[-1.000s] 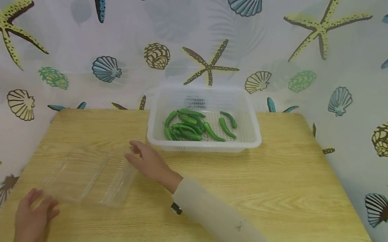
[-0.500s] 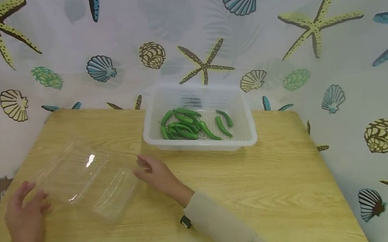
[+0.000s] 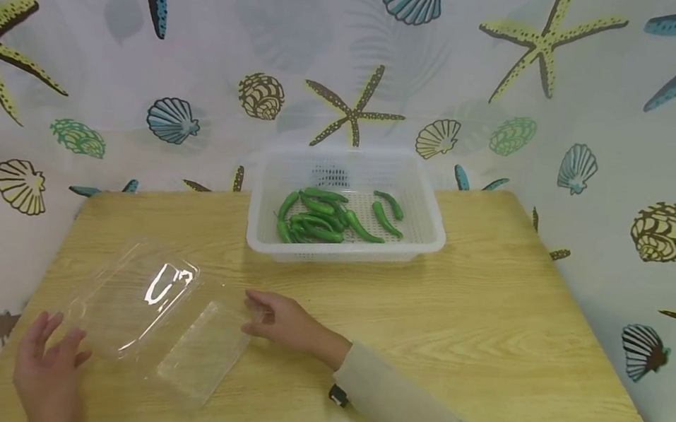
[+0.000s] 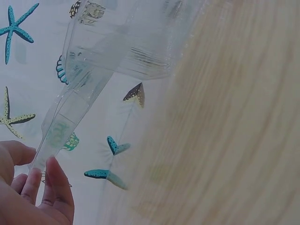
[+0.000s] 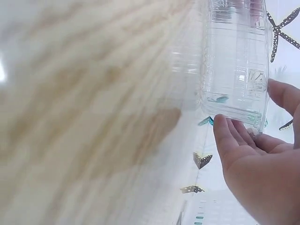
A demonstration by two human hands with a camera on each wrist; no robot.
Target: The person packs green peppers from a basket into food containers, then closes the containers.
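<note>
A clear plastic clamshell container is spread out above the left side of the table, its two halves joined along a fold. By its left edge, the left hand pinches the rim of one half, the thumb and fingertips on the thin plastic in the left wrist view. At the opposite edge, the right hand holds the other half between thumb and fingers. In the right wrist view that half's ribbed wall shows next to the fingers. Bare tabletop shows through the plastic.
A white perforated basket stands at the back of the wooden table. Several green chili peppers lie in it, mostly to its left. Behind the table hangs a cloth printed with starfish and shells.
The right hand has moved to the right and nearer the person, and the left hand slightly left. The container's halves have spread wider, with brighter glare on one. The head view has shifted a little.
</note>
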